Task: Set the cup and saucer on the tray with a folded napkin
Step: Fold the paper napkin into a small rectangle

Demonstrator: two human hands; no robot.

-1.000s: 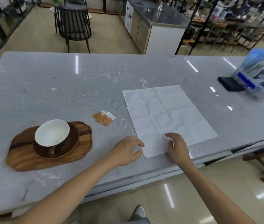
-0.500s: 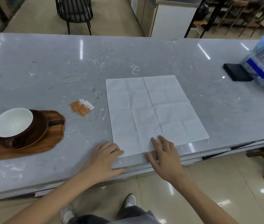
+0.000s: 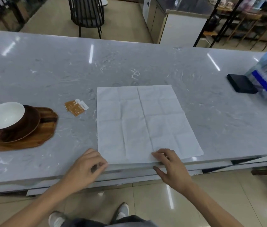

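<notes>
Café: marble counter (image 3: 129,66), metal chair (image 3: 87,13), display shelves (image 3: 244,18)

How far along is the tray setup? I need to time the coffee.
Done: the cup sits on its saucer on the wooden tray. In hand: the left hand and right hand grip the near edge of the napkin, which lies unfolded on the counter. Left: folding it and placing it on the tray.
</notes>
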